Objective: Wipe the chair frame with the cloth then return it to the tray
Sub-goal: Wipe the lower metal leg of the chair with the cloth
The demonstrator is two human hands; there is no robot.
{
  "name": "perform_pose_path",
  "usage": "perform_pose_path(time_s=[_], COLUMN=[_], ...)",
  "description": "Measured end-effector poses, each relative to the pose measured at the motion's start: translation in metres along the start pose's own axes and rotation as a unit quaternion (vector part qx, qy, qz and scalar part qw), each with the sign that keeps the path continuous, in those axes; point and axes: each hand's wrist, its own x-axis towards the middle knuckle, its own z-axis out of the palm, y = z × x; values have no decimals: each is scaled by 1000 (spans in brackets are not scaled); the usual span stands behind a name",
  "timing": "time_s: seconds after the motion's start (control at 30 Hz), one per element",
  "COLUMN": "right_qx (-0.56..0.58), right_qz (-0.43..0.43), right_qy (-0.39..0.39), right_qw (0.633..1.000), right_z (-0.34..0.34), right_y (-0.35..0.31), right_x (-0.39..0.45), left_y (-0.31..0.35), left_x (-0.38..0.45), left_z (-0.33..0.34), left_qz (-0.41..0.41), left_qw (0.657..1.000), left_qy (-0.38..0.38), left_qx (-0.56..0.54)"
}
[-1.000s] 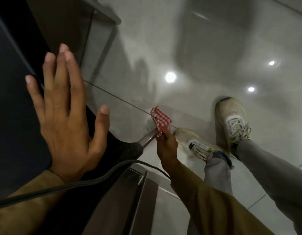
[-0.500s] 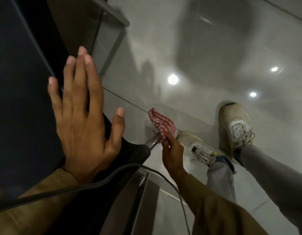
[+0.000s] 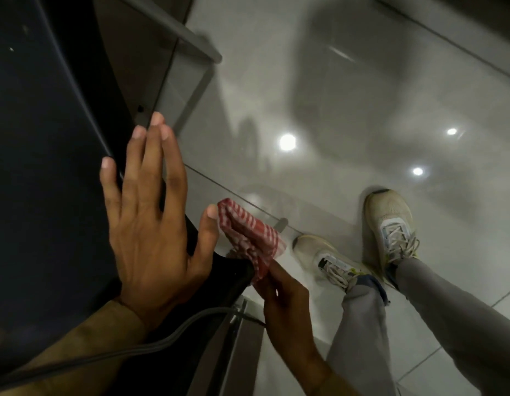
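Glossy floor (image 3: pixel 348 95); red-checked cloth (image 3: pixel 249 234) bunched.

Indoor public-looking room: glossy grey tiled floor (image 3: pixel 348 90) reflecting ceiling downlights, dark chair (image 3: pixel 47 167); exact type unclear.

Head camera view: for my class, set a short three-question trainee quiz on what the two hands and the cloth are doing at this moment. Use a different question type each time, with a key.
1. True or false: the left hand is gripping the cloth.
2. Multiple choice: the red-and-white checked cloth is held by
A. the right hand
B. both hands
C. neither hand; it lies on the floor
3. Fill in the missing word: the left hand's fingers are spread flat against the dark ____ of the chair.

Key:
1. False; it is open and flat.
2. A
3. Seat
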Motion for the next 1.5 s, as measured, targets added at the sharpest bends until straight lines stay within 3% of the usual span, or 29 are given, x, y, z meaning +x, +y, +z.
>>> perform_pose_path(time_s=[0.17,0.4,0.47,0.6,0.7,0.9,1.0,1.13,1.2,1.27,1.3,1.4,1.5], right_qx=[25,-54,-16,-145,-133,91,24,-35,-37,-157,-163,-120,-53], right_qz=[50,109,93,-91,-125,68,91,90,78,57,35,-35,-13], right_qy=[-19,77,35,18,-4,0,5,79,30,-30,-36,-55,-34], right_qw=[998,990,995,985,983,993,996,992,996,986,985,991,998], right_z=[-13,-11,-7,-6,5,-3,-14,-14,-17,-20,-22,-12,-2], right_y=[37,46,26,7,2,30,42,40,34,26,23,3,5], right_x=[59,135,110,30,-3,58,104,145,133,94,70,12,10], left_y=[-2,-3,-5,-5,-5,-4,-2,-6,-6,-5,-3,0,0], left_x=[-1,-2,-3,-2,-2,-1,-2,-3,-1,-1,0,1,3], left_z=[5,5,4,4,4,5,5,8,7,5,3,-1,-3], left_qz=[10,14,17,13,8,12,2,11,12,12,13,4,6], left_qw=[1000,999,999,999,1000,1000,999,999,999,1000,1000,1000,1000], left_qy=[25,31,34,21,21,17,15,27,22,21,20,11,3], left_qx=[9,-6,-18,-21,-20,-18,-31,-32,-27,-16,-11,-10,-19])
